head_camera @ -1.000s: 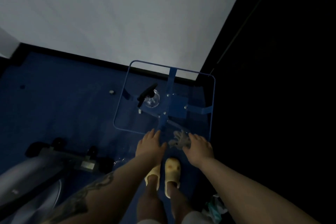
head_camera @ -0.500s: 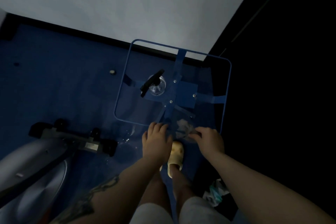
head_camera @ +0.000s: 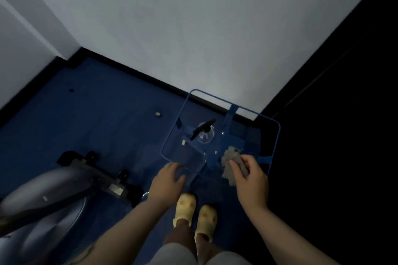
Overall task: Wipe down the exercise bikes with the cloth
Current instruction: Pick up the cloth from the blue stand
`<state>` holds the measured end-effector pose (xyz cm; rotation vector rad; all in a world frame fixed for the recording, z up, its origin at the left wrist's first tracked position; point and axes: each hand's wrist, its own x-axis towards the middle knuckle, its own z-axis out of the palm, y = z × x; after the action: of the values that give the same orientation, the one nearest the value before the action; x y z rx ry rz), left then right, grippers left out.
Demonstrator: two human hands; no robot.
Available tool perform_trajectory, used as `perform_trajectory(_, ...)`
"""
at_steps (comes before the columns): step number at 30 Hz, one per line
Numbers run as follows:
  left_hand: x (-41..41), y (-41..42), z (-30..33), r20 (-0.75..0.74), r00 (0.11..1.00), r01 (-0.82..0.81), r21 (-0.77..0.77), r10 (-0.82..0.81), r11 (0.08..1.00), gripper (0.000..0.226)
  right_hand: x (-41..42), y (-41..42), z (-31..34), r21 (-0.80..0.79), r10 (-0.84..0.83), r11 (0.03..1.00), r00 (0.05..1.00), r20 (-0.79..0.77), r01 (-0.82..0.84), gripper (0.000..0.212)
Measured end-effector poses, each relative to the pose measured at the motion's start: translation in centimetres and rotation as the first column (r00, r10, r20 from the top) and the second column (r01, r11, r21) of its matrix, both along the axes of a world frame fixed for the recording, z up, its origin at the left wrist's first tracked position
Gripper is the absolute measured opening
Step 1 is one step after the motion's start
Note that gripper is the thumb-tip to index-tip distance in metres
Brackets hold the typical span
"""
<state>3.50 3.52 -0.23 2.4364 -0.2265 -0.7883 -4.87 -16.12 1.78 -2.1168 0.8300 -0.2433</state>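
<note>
A grey cloth [head_camera: 230, 158] hangs from my right hand [head_camera: 251, 180], which is shut on it just above the near right part of a small glass-topped table with a blue frame [head_camera: 275, 127]. My left hand [head_camera: 167, 180] is open, palm down, fingers spread at the table's near left edge. A grey exercise bike [head_camera: 43, 196] with a black base bar stands at the lower left on the blue floor.
A clear spray bottle [head_camera: 204, 132] with a black trigger stands on the glass top. White wall runs behind the table; a dark area fills the right side. A small round object [head_camera: 158, 114] lies on the floor. My feet in yellow slippers [head_camera: 195, 215] are below the table.
My right hand has closed on the cloth and lifted it off the glass, moving right. The left hand stays at the table's near edge. The view has pulled back and up.
</note>
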Motion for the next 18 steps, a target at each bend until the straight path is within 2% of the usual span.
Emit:
perform_trajectory(5, -2.0, 6.8, 5.0, 0.245, 0.958, -0.14, -0.041, 0.146, 0.989, 0.035, 2.0, 4.1, 4.3, 0.141, 0.131, 0.976, 0.963, 0.236, -0.167, 0.015)
perform_trajectory(7, -3.2, 9.5, 7.1, 0.329, 0.919, -0.213, -0.046, 0.216, 0.976, 0.037, 2.7, 6.8, 5.7, 0.182, 0.194, 0.951, 0.943, 0.271, -0.248, 0.023)
perform_trajectory(9, -4.6, 12.1, 9.1, 0.388, 0.876, -0.287, -0.06, 0.288, 0.956, 0.037, 3.2, 9.8, 7.3, 0.203, 0.281, 0.915, 0.912, 0.299, -0.348, 0.021)
perform_trajectory(14, -9.1, 18.6, 13.8, 0.5, 0.731, -0.472, -0.122, 0.465, 0.873, 0.037, 2.9, 18.4, 12.0, 0.188, 0.51, 0.769, 0.763, 0.397, -0.611, 0.014)
perform_trajectory(18, -13.4, 23.7, 16.7, 0.551, 0.606, -0.572, -0.199, 0.573, 0.796, 0.036, 1.1, 25.2, 15.4, 0.159, 0.574, 0.671, 0.642, 0.508, -0.725, 0.011)
